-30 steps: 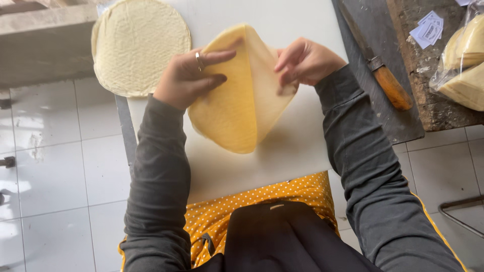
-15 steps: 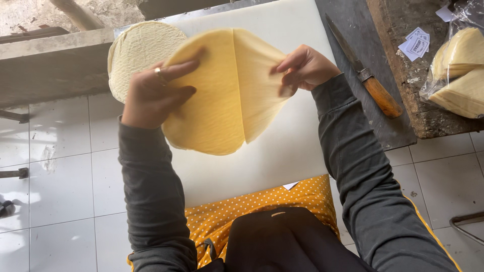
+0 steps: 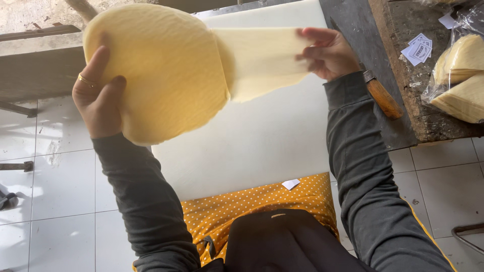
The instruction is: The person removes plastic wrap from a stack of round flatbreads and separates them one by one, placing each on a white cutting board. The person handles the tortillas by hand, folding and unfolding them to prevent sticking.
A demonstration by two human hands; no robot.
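Observation:
My left hand (image 3: 98, 98) grips the left edge of a large round pale-yellow flatbread sheet (image 3: 161, 70) and holds it up over the left side of a white cutting board (image 3: 252, 146). My right hand (image 3: 327, 50) pinches a second thin sheet (image 3: 257, 60) that peels away to the right from the first. Both sheets hang in the air above the board. A ring sits on a finger of my left hand.
A knife with a wooden handle (image 3: 383, 98) lies on the dark surface right of the board. Plastic bags of folded yellow sheets (image 3: 461, 80) and small paper labels (image 3: 418, 50) rest on a wooden bench at the far right. White floor tiles (image 3: 55, 201) surround me.
The sheets have been lifted higher and moved left. My hands have drawn apart, and one sheet now separates from the other. The stack of sheets at the back left is now hidden.

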